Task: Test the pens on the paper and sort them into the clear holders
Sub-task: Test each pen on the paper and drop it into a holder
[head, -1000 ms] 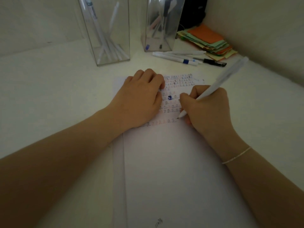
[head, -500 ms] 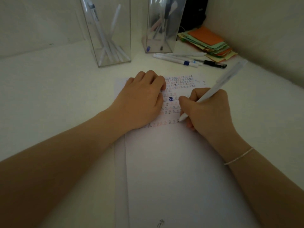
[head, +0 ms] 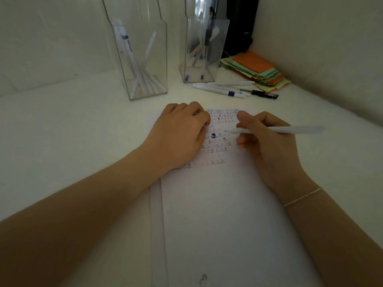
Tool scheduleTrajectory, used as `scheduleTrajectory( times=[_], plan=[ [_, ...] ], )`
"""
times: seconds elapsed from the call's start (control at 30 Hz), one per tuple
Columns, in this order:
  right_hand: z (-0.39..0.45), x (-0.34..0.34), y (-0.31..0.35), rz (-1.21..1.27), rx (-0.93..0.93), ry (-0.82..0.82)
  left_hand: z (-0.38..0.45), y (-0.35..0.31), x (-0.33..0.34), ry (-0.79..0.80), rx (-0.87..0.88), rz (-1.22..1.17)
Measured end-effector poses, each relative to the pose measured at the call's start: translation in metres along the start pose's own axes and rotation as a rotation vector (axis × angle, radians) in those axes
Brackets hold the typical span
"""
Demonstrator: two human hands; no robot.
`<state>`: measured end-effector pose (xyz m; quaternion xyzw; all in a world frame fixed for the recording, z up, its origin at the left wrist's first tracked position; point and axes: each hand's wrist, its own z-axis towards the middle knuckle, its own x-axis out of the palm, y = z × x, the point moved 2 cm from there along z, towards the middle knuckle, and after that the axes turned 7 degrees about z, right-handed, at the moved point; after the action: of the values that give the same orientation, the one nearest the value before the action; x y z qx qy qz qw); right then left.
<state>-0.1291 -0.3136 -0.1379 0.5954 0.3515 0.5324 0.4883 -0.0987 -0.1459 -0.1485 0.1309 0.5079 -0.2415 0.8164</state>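
Clearly the sorting is well under way but not finished. Rows of small test marks already fill the far part of the paper (head: 217, 204), which lies flat on the bench (head: 72, 131). The left hand (head: 178, 135) rests knuckles-up on the sheet with its fingers curled under, pinning it and gripping nothing that shows. The right hand (head: 267, 141) pinches a white pen (head: 277, 130) that lies nearly level, its tip pointing left over the marks and seemingly lifted clear of the sheet, so this pen looks tested and ready to be sorted.

Far left, one clear holder (head: 145, 59) contains several white pens; the other clear holder (head: 204, 50), to its right, has a few pens, some darker. Just right of that holder a small cluster of loose pens (head: 232, 90) lies on the bench, beside a stack of coloured paper (head: 257, 69). Those loose pens, judging by where they lie, are probably still to be tested and sorted.
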Motion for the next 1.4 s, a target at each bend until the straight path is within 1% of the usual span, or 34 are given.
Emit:
scheduleTrajectory(
  times=[0.07, 0.1, 0.2, 0.3, 0.4, 0.47, 0.6, 0.67, 0.73, 0.93, 1.13, 1.23, 1.33, 1.4],
  plan=[
    [0.001, 0.001, -0.001, 0.142, 0.043, 0.03, 0.001, -0.005, -0.007, -0.057, 0.002, -0.044],
    [0.001, 0.001, -0.001, 0.151, 0.037, 0.05, 0.002, -0.009, -0.01, -0.073, 0.006, -0.089],
    [-0.001, 0.004, 0.0, 0.019, -0.029, 0.111, 0.0, -0.02, -0.012, -0.042, 0.06, -0.201],
    [-0.002, 0.006, 0.0, -0.051, -0.051, 0.136, -0.001, -0.022, -0.005, -0.003, 0.097, -0.306],
    [-0.002, 0.008, 0.003, -0.055, -0.081, 0.106, 0.001, -0.02, -0.002, -0.052, 0.081, -0.445],
    [-0.003, 0.009, 0.005, -0.016, -0.127, 0.066, 0.003, -0.02, -0.005, -0.105, 0.062, -0.484],
    [-0.008, 0.012, 0.008, 0.018, -0.279, -0.028, 0.003, -0.022, -0.007, -0.143, 0.047, -0.489],
    [-0.008, 0.009, 0.01, 0.039, -0.317, -0.12, 0.003, -0.021, -0.004, -0.134, 0.041, -0.478],
    [-0.008, 0.008, 0.012, 0.035, -0.339, -0.159, 0.003, -0.02, -0.003, -0.142, 0.038, -0.469],
    [-0.009, 0.009, 0.013, -0.034, -0.383, -0.138, 0.0, -0.023, -0.001, -0.181, 0.065, -0.423],
    [-0.004, 0.007, 0.012, -0.012, -0.354, -0.106, 0.0, -0.019, 0.003, -0.181, 0.07, -0.35],
    [-0.001, 0.02, 0.027, -0.104, -0.398, -0.073, 0.003, -0.015, -0.008, -0.182, -0.021, -0.4],
    [0.018, 0.053, 0.073, -0.185, -0.559, 0.024, 0.006, 0.009, -0.017, -0.241, -0.246, -0.443],
    [0.039, 0.085, 0.109, -0.173, -0.67, 0.074, 0.005, 0.031, -0.013, -0.245, -0.365, -0.368]
  ],
)
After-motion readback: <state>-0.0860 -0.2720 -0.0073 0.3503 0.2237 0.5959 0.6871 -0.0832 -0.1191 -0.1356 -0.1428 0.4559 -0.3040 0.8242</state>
